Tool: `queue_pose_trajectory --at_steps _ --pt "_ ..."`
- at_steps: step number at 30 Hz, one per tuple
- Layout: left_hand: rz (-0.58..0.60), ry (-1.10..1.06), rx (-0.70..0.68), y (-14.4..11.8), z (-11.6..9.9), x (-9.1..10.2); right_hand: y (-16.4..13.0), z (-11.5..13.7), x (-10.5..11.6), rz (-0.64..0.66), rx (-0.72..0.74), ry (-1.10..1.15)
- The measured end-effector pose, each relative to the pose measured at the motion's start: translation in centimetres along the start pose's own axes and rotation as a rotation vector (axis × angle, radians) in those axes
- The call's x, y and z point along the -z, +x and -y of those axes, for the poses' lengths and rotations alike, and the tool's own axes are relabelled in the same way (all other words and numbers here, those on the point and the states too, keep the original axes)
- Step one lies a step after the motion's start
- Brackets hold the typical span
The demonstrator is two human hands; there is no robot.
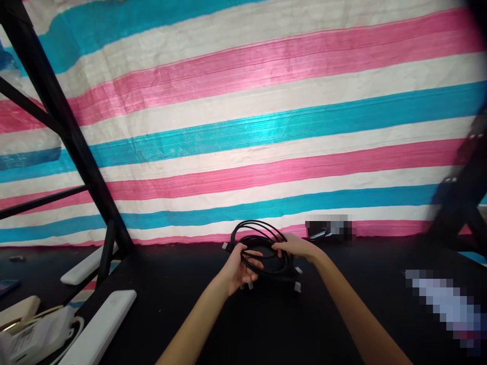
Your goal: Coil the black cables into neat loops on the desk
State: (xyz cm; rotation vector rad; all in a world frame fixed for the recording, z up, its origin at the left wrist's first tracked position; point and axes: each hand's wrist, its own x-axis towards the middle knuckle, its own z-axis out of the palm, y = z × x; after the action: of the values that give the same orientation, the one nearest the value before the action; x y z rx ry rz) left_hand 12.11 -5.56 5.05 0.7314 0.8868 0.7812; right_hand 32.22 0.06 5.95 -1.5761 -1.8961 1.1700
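A coiled bundle of black cables (266,272) with several light-coloured plugs is held up over the dark table by both hands. My left hand (243,268) grips the near left side of the coil, thumb on top and fingers beneath the loops. On the far right side, my right hand (291,246) pinches the loops, its fingers partly hidden. One plug (225,246) sticks out to the left of the coil. Another plug (298,287) hangs at the lower right, near the tabletop.
A striped tarp (266,126) hangs behind the black table (182,304). Black metal posts (76,147) stand left. White bars (101,329) and a white device with a cord (41,329) lie at left. A dark box (327,230) sits at the back; a blurred item (445,304) lies right.
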Motion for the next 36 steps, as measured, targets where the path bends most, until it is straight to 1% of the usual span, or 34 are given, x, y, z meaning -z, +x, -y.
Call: queue_pose_trajectory --at_steps 3,6,11,13,16,19,21,23,24,25,27,28,29,30,31,32,33,34,36 --pt "0.049 0.151 0.102 0.2 0.3 0.2 0.8 -0.8 -0.3 -0.056 -0.013 -0.088" --pt "0.136 0.297 0.192 0.3 0.4 0.3 1.5 -1.5 -0.4 -0.093 -0.032 -0.184" --pt "0.223 0.347 0.249 0.4 0.9 0.1 2.4 -2.3 -0.7 -0.104 -0.088 -0.306" --pt "0.228 0.349 0.261 0.5 1.1 -0.1 2.7 -2.5 -0.8 -0.133 -0.108 -0.329" --pt "0.192 0.393 0.287 0.3 1.0 -0.3 3.0 -2.9 -0.9 -0.155 -0.112 -0.328" --pt "0.175 0.548 0.338 -0.4 0.3 -0.3 3.1 -3.2 -1.0 -0.167 -0.102 -0.307" --pt "0.204 0.694 0.339 -1.2 -0.3 -0.3 3.2 -3.5 -1.2 -0.176 -0.101 -0.294" --pt "0.212 0.818 0.250 -2.1 -0.9 -0.5 3.2 -3.7 -1.4 -0.185 -0.104 -0.281" --pt "0.178 0.862 0.161 -2.7 -1.2 -0.8 3.3 -3.7 -1.4 -0.190 -0.106 -0.275" --pt "0.104 0.901 0.036 -3.1 -1.4 -1.1 3.3 -3.7 -1.4 -0.195 -0.107 -0.269" --pt "-0.105 0.974 -0.281 -3.9 -1.6 -2.0 3.3 -3.7 -1.4 -0.206 -0.106 -0.258" --pt "-0.184 1.012 -0.445 -4.2 -1.5 -2.3 3.3 -3.7 -1.4 -0.213 -0.105 -0.253" --pt "-0.208 1.054 -0.588 -4.3 -1.3 -2.6 3.3 -3.6 -1.4 -0.220 -0.103 -0.248" --pt "-0.175 1.102 -0.689 -4.2 -1.1 -2.8 3.3 -3.5 -1.4 -0.228 -0.101 -0.243" --pt "-0.099 1.157 -0.734 -4.0 -0.7 -2.8 3.2 -3.4 -1.4 -0.238 -0.098 -0.239" --pt "-0.011 1.219 -0.728 -3.7 -0.3 -2.6 3.2 -3.4 -1.3 -0.250 -0.095 -0.236" --pt "0.057 1.289 -0.694 -3.2 0.2 -2.3 3.1 -3.3 -1.3 -0.262 -0.091 -0.233" --pt "0.093 1.363 -0.645 -2.7 0.7 -2.0 3.1 -3.2 -1.1 -0.275 -0.086 -0.230" --pt "0.074 1.482 -0.578 -1.7 1.5 -1.4 2.9 -3.0 -0.7 -0.301 -0.078 -0.227"
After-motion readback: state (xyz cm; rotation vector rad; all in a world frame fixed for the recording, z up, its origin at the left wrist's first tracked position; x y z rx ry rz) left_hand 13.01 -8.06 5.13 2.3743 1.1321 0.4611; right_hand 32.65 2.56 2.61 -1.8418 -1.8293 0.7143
